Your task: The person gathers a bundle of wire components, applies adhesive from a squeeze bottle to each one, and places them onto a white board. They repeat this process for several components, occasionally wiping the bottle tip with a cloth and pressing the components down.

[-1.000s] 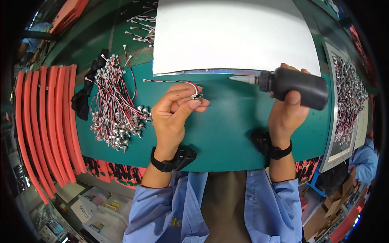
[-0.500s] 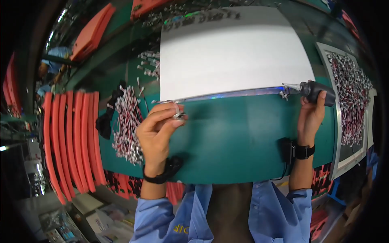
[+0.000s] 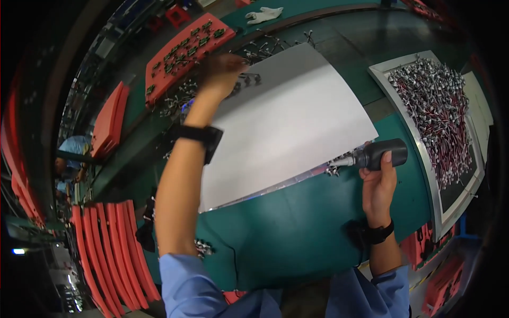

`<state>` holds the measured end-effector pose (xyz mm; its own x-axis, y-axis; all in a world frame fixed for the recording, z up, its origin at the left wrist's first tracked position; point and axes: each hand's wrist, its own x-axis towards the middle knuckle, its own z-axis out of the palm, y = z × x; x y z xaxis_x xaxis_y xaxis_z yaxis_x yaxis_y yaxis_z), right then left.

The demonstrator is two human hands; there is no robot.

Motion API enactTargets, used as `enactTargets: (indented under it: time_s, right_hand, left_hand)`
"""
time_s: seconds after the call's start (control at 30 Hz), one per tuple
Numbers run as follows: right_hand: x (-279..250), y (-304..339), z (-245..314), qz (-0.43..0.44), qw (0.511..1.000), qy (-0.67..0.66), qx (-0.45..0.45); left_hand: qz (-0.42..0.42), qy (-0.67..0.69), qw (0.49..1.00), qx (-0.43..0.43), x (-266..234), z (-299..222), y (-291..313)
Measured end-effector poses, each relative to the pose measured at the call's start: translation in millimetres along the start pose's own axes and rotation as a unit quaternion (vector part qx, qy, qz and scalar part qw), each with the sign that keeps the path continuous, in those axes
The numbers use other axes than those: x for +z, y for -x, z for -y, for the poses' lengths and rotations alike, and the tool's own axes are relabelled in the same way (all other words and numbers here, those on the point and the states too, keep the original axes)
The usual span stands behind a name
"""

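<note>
Head view: right hand point(image 3: 377, 185) is wrapped around a black cylindrical power driver point(image 3: 377, 153), tip at the near edge of a large white flat panel point(image 3: 286, 127) on the green worktop point(image 3: 297, 233). Left hand point(image 3: 222, 71) is stretched to the panel's far corner, blurred, so its grip cannot be told. Best to keep the driver square to the edge. The connector at the tip is too small to make out.

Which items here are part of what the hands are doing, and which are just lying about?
In use: black power screwdriver in right hand; white panel; left hand reaching to small connectors.
Lying about: tray of wire leads; orange foam trays; white glove.
</note>
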<state>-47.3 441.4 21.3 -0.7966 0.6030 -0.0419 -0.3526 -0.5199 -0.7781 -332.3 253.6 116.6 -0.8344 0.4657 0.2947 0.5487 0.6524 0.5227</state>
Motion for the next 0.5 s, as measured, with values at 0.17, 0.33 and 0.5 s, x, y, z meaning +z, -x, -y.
enactTargets:
  time_s: [0.17,0.33,0.5]
  right_hand:
    - [-6,-8,-8,-0.024,0.999,0.031,-0.013]
    - [-6,-11,-7,-0.04,0.999,0.037,-0.001]
    - [-1,-12,-6,-0.066,0.997,0.034,0.01]
  left_hand:
    - [0.001,-0.062,0.997,-0.042,84,39,-49]
    - [0.016,-0.123,0.991,-0.054,112,51,-59]
    - [0.079,-0.135,0.978,-0.135,113,59,-63]
